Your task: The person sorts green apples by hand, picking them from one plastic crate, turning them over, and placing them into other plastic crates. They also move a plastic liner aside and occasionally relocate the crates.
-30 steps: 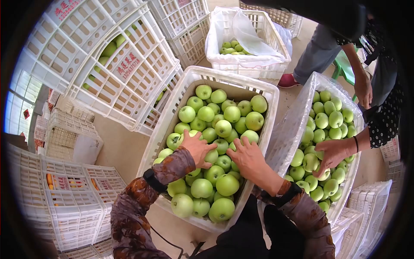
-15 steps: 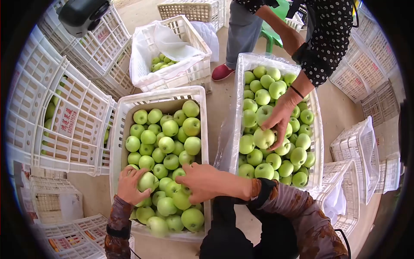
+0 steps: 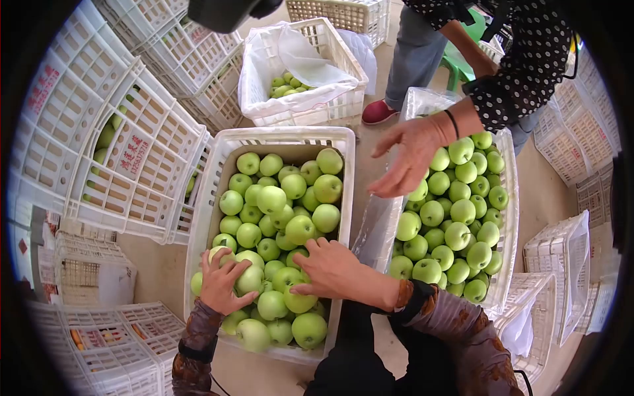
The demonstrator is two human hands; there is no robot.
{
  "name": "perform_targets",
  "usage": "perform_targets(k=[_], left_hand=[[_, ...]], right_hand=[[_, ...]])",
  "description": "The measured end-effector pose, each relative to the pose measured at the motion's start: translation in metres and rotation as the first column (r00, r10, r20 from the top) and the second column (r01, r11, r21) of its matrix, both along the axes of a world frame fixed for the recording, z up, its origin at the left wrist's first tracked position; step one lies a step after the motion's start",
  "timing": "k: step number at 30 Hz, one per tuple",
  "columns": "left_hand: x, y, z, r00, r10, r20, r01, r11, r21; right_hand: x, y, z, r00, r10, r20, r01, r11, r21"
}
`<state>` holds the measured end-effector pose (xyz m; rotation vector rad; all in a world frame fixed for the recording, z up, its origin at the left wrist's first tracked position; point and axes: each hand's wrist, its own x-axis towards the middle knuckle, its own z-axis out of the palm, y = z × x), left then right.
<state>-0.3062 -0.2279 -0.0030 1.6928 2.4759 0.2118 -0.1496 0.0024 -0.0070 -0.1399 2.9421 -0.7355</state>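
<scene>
Green apples [image 3: 299, 229] fill the white crate [image 3: 201, 228] in front of me, which has a brown lining. At its left side my left hand [image 3: 222, 280] rests on the apples, fingers spread and curved around a pale apple [image 3: 249, 280]. My right hand [image 3: 327, 267] reaches across the right rim, with its fingers bent round an apple [image 3: 301, 299] near the crate's middle. To the right stands a second white crate [image 3: 508, 244], lined with clear plastic and full of green apples [image 3: 462, 211].
A co-worker's open hand [image 3: 417, 148] hovers between the two crates. Behind is a crate [image 3: 347, 105] with a white liner and some apples. Stacked crates [image 3: 132, 148] stand at left, more crates [image 3: 558, 264] at right. A red shoe [image 3: 378, 112] is on the floor.
The view has shifted, so the crates appear further right. The co-worker's hand has left the right crate's apples and moved toward the gap. Both my hands remain on the apples.
</scene>
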Motion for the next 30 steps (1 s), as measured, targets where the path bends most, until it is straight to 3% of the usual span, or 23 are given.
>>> perform_targets(k=[1,7,8,9,11,15,17,26,30], left_hand=[[0.001,-0.002,0.002,1.0,-0.003,-0.001,0.003,1.0,-0.014],[0.002,-0.008,0.002,1.0,0.027,0.006,-0.027,0.999,-0.024],[0.001,-0.008,0.002,1.0,0.02,0.006,-0.02,0.999,-0.027],[0.001,-0.008,0.002,1.0,0.011,0.005,-0.011,1.0,-0.029],[0.001,-0.011,0.004,1.0,0.014,-0.004,-0.014,0.999,-0.039],[0.005,-0.007,0.003,0.999,0.039,0.02,-0.038,0.999,-0.037],[0.006,-0.004,0.004,0.999,0.027,0.02,-0.027,0.999,-0.027],[0.01,-0.004,0.002,0.999,0.027,0.026,-0.027,1.0,0.014],[0.011,-0.005,-0.001,0.999,0.04,0.015,-0.04,0.999,0.021]], right_hand=[[-0.002,-0.001,-0.004,0.997,-0.073,0.023,0.073,0.997,-0.01],[-0.008,-0.005,-0.016,0.984,-0.07,0.166,0.068,0.998,0.015],[-0.005,-0.006,-0.02,0.995,-0.085,0.043,0.085,0.996,-0.003],[-0.007,-0.006,-0.018,0.997,-0.072,0.042,0.073,0.997,-0.01],[-0.011,-0.004,-0.011,0.984,-0.006,0.176,0.013,0.999,-0.038],[-0.006,-0.012,-0.033,0.996,-0.062,-0.059,0.064,0.997,0.04],[-0.005,-0.01,-0.025,0.998,-0.033,0.045,0.032,0.999,0.029],[-0.005,-0.016,-0.055,0.938,-0.191,-0.289,0.21,0.977,0.037],[-0.012,-0.008,-0.058,0.935,-0.204,-0.291,0.243,0.964,0.105]])
